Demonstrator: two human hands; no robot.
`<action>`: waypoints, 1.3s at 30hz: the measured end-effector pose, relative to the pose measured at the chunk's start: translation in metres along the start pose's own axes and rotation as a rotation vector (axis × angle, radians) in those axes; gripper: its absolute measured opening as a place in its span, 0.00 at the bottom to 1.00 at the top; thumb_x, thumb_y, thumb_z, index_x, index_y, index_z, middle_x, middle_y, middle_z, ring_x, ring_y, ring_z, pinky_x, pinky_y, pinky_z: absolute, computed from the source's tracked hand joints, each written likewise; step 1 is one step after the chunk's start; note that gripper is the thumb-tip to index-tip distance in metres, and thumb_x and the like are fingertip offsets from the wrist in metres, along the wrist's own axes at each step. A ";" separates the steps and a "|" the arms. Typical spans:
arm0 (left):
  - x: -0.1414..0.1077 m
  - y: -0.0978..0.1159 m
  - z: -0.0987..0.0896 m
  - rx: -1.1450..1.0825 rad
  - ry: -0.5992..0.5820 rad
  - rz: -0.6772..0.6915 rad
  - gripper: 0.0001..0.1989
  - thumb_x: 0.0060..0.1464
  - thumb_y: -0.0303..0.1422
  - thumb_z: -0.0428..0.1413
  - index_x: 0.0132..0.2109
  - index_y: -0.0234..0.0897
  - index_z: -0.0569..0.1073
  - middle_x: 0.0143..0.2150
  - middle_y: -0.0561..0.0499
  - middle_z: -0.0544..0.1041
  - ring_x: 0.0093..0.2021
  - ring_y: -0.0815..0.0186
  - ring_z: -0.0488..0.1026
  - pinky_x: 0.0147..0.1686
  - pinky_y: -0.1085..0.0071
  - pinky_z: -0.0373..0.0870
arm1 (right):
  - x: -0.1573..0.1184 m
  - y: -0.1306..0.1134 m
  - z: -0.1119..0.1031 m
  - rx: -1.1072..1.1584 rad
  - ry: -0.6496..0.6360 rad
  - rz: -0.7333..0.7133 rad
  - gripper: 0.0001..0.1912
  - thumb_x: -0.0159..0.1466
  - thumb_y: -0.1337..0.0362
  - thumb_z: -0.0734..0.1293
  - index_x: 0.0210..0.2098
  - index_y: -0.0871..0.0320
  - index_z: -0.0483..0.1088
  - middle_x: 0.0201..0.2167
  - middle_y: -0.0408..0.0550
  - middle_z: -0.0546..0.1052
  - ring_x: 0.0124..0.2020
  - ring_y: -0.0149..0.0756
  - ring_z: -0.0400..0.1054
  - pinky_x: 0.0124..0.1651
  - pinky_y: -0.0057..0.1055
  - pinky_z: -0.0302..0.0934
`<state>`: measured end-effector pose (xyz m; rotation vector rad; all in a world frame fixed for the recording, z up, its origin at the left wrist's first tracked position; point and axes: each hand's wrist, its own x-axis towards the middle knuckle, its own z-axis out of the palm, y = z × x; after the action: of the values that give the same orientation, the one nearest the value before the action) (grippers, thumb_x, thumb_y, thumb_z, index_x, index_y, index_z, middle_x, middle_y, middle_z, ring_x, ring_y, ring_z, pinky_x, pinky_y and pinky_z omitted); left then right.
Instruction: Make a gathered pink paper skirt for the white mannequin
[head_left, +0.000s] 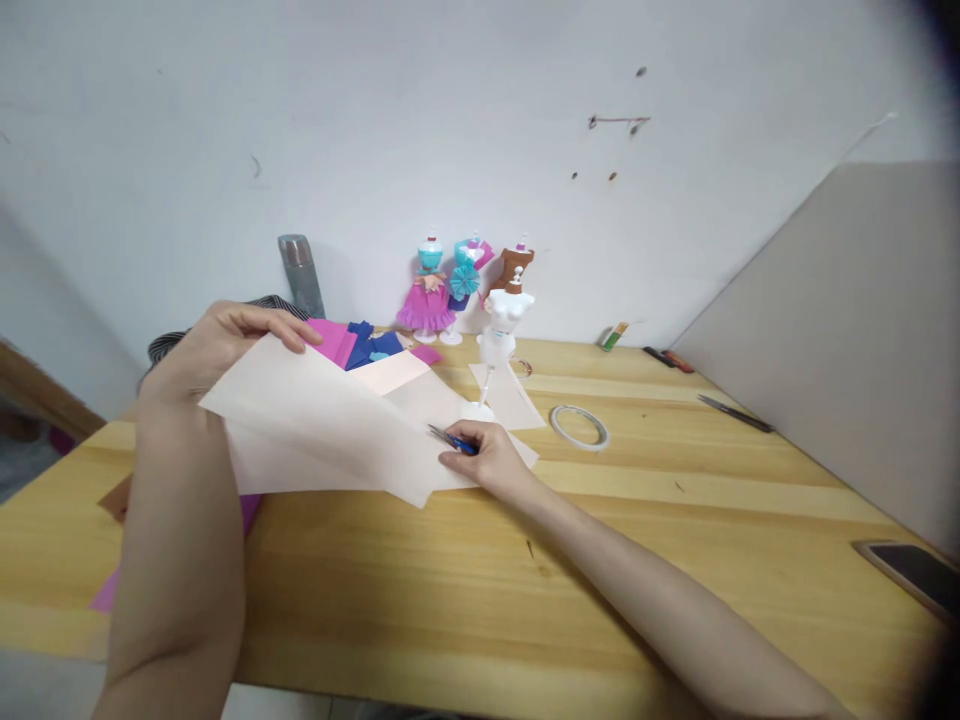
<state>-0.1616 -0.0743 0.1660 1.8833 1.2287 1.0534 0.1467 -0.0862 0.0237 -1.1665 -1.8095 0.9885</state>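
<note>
My left hand [244,328] is closed on the upper corner of a pale pink sheet of paper [315,425], raised at a slant above the table. Thumb and fingers of my right hand [491,458] grip small blue-handled scissors [456,441], their pointed blades aimed left near the sheet's right part. Further pale sheets lie underneath and beyond. Just past my right hand stands a bare white miniature dress form [501,322] on a stand. Folded magenta paper [334,340] and dark blue pieces [367,347] lie beyond the sheet.
Against the wall stand several dressed miniature forms, one in a pink skirt [427,305], and a grey flask [301,278]. On the right lie a tape roll [580,427], a green tube [615,336], a dark slim tool [735,412] and a phone [911,578] by the partition.
</note>
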 end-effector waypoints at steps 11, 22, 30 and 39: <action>0.011 -0.009 0.004 -0.030 0.024 -0.095 0.05 0.45 0.35 0.64 0.28 0.39 0.79 0.40 0.53 0.80 0.40 0.63 0.74 0.40 0.67 0.71 | 0.001 0.002 -0.011 0.071 -0.130 0.083 0.14 0.52 0.56 0.67 0.20 0.60 0.66 0.18 0.39 0.59 0.21 0.26 0.50 0.24 0.26 0.43; 0.017 -0.034 0.006 -0.063 -0.036 -0.193 0.05 0.45 0.35 0.64 0.29 0.39 0.78 0.41 0.55 0.80 0.40 0.65 0.75 0.38 0.67 0.71 | 0.004 0.008 -0.021 0.072 -0.207 0.098 0.19 0.55 0.52 0.65 0.18 0.59 0.60 0.16 0.37 0.54 0.19 0.24 0.45 0.23 0.27 0.39; 0.029 -0.041 0.011 0.071 0.213 -0.229 0.06 0.45 0.27 0.56 0.32 0.31 0.76 0.41 0.47 0.79 0.42 0.66 0.73 0.48 0.66 0.69 | 0.008 0.020 -0.021 -0.061 -0.138 0.056 0.14 0.55 0.57 0.64 0.20 0.61 0.65 0.18 0.38 0.59 0.21 0.25 0.50 0.25 0.26 0.44; 0.045 -0.054 0.037 0.617 0.021 -0.211 0.20 0.52 0.37 0.52 0.47 0.30 0.75 0.50 0.40 0.77 0.50 0.53 0.73 0.51 0.58 0.67 | 0.009 0.031 -0.022 -0.045 -0.166 0.144 0.15 0.54 0.57 0.63 0.17 0.59 0.61 0.15 0.37 0.57 0.19 0.24 0.48 0.24 0.26 0.42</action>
<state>-0.1406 -0.0167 0.1161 2.1128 1.8728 0.6177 0.1742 -0.0642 0.0065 -1.2900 -1.9060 1.1631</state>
